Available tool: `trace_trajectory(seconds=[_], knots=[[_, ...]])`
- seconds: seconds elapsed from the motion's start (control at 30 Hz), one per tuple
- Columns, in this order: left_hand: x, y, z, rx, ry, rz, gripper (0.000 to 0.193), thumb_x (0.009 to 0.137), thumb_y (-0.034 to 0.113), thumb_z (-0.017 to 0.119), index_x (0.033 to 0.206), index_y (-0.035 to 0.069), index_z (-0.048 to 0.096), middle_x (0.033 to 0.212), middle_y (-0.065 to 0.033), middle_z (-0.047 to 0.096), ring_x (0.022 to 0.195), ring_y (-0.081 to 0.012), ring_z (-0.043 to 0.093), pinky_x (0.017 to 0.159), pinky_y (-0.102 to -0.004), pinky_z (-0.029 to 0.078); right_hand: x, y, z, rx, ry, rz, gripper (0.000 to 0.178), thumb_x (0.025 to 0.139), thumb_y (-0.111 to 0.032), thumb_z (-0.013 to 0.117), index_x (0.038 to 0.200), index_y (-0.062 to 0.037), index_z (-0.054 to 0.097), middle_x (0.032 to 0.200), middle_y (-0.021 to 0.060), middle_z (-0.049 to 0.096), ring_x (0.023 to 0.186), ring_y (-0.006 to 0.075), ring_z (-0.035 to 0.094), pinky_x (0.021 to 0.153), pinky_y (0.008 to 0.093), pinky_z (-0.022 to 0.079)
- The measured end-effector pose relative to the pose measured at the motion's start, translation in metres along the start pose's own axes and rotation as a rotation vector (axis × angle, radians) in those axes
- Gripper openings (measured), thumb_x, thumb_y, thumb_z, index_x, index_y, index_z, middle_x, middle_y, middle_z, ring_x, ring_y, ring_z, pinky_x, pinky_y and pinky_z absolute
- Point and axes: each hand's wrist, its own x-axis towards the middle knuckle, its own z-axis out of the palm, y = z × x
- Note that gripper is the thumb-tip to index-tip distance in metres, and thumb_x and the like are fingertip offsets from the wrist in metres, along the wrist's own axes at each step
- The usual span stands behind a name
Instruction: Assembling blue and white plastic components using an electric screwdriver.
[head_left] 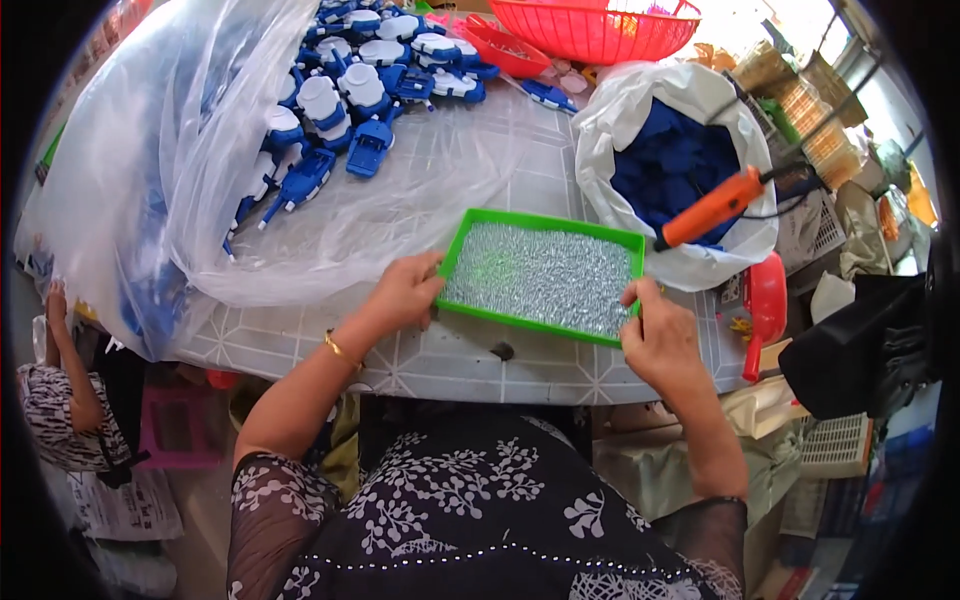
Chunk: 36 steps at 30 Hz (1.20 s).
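Between my hands is a shallow green tray (545, 320), spread with a layer of small silvery metal pieces (545, 275), perhaps screws. My left hand (405, 290) grips its left end, fingers closed round the rim. At the right end my right hand (660, 335) pinches the near corner. An orange electric screwdriver (712, 208) hangs tilted just beyond my right hand, its tip close to the tray's far right corner. Past it stands a white sack (600, 130) with its mouth spread, holding dark blue plastic parts (675, 160).
Blue-and-white plastic assemblies (360, 90) lie heaped at the far left, beside a big clear plastic bag (200, 180). Red baskets (600, 30) stand at the back of the patterned table (460, 365). A red pan-shaped scoop (767, 300) hangs by the right edge. Another person (70, 400) is at the left.
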Motion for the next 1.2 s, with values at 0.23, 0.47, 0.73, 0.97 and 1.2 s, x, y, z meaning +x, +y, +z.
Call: trace_trajectory(seconds=[0.23,0.47,0.73,0.97,1.2], knots=[[-0.002,0.007,0.000,-0.068,0.001,-0.017,0.034,0.095,0.006,0.054,0.128,-0.002,0.060,0.070,-0.0020,0.057,0.045,-0.0121,0.058,0.042,-0.0275,0.047,0.017,0.005,-0.004,-0.073,-0.037,-0.005,0.030,0.076,-0.003,0.057,0.105,-0.0104,0.053,0.069,0.0184,0.063,0.070,0.0439,0.064,0.065,0.0553,0.048],[-0.005,0.010,0.003,-0.131,-0.011,-0.009,0.027,0.094,0.007,0.052,0.117,-0.002,0.060,0.067,-0.0061,0.058,0.047,-0.0161,0.061,0.043,-0.0324,0.049,0.027,0.001,-0.014,-0.093,-0.051,0.054,0.027,0.079,-0.006,0.057,0.105,-0.0115,0.054,0.068,0.0203,0.061,0.068,0.0452,0.063,0.066,0.0567,0.047],[0.006,0.000,0.007,-0.087,-0.013,0.005,0.023,0.094,0.006,0.050,0.112,-0.003,0.059,0.066,-0.0066,0.060,0.046,-0.0163,0.060,0.043,-0.0324,0.049,0.035,0.006,-0.018,-0.116,-0.037,0.016,0.027,0.081,-0.005,0.056,0.107,-0.0106,0.053,0.069,0.0223,0.061,0.069,0.0472,0.062,0.065,0.0585,0.047],[0.004,0.002,0.011,-0.056,0.012,0.032,0.015,0.095,0.007,0.047,0.102,-0.001,0.057,0.062,-0.0091,0.060,0.046,-0.0177,0.062,0.042,-0.0342,0.049,0.024,0.004,-0.015,-0.108,-0.032,0.014,0.025,0.082,-0.005,0.056,0.106,-0.0103,0.052,0.070,0.0217,0.061,0.069,0.0459,0.063,0.065,0.0568,0.048],[-0.002,0.006,0.014,-0.069,0.003,0.017,0.014,0.095,0.006,0.048,0.103,-0.001,0.057,0.064,-0.0082,0.060,0.047,-0.0184,0.062,0.045,-0.0344,0.050,0.028,-0.006,-0.023,-0.128,-0.019,-0.043,0.024,0.082,-0.003,0.054,0.105,-0.0092,0.053,0.070,0.0221,0.060,0.069,0.0449,0.063,0.064,0.0573,0.046]])
